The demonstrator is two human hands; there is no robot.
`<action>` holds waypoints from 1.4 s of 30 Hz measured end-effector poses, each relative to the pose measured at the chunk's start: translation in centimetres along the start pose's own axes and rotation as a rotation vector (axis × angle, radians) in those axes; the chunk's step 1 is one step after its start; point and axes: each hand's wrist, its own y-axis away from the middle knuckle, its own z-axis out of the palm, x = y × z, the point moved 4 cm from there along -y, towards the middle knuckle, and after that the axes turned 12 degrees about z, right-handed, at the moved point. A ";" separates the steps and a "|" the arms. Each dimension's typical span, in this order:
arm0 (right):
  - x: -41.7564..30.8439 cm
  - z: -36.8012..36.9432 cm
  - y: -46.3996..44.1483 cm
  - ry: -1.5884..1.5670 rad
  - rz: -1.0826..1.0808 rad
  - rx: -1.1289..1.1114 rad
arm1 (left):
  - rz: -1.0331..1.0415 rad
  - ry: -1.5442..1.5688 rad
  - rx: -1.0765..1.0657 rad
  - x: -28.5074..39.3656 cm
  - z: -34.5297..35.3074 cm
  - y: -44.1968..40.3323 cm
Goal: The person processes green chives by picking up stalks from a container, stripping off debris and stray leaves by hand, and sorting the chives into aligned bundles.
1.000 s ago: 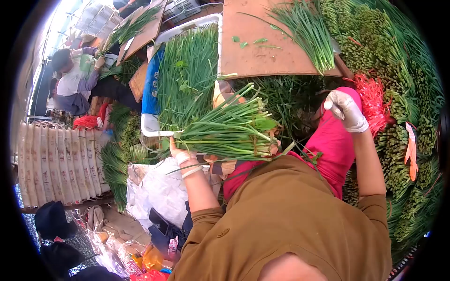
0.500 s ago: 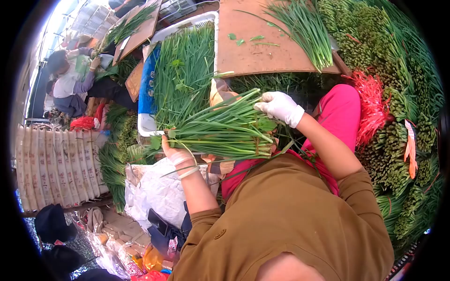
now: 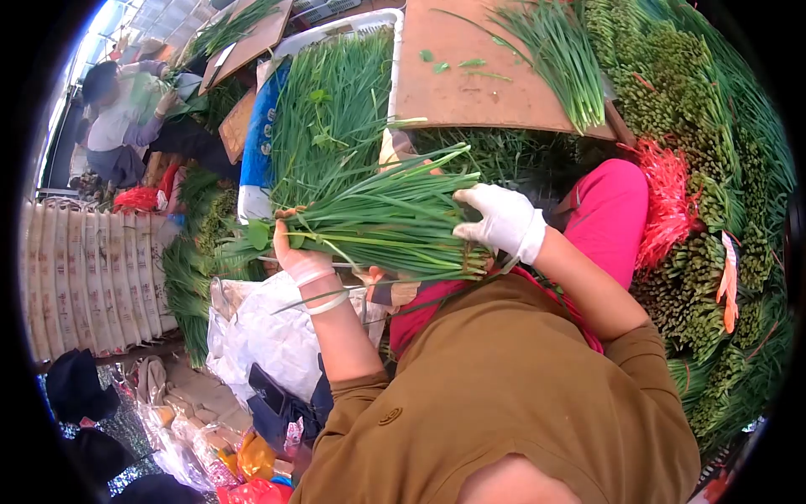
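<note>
Left hand (image 3: 296, 254) apparently clasps green stalks (image 3: 390, 225); right hand (image 3: 501, 221), fingers spread, at their ends.

Brown board (image 3: 470, 102): green stalk bunch (image 3: 561, 67) along right side, leaf scraps (image 3: 473, 63) left of it.

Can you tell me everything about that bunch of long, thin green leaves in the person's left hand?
The bunch of long, thin, grass-like green leaves looks loose and slightly fanned. Its paler stem ends, some brownish, are on the right. It lies sideways in front of the person's brown fabric shirt. The left hand holds its left end; the white-gloved right hand is at the other end, thumb and fingers apart.
</note>
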 end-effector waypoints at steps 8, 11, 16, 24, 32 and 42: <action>9.8 -7.9 0.8 -0.212 0.240 0.315 | -0.057 -0.017 0.348 -0.5 -5.6 -0.5; 13.1 -9.9 3.0 -0.787 0.427 0.214 | -0.092 0.013 0.331 -0.8 -8.2 -0.9; 12.0 -14.4 4.3 -0.995 0.283 0.395 | -0.058 0.120 0.270 -0.9 -8.1 -1.5; -3.0 -8.1 -4.6 -0.016 -0.345 0.377 | -0.145 0.033 -0.198 -1.3 1.2 -0.3; -4.4 -3.3 -5.9 0.457 -0.385 -0.112 | -0.034 -0.020 -0.235 -1.3 -0.6 -1.3; 14.1 -7.0 -2.3 0.573 0.143 -0.204 | -0.241 0.354 -0.060 -2.1 -9.8 -2.7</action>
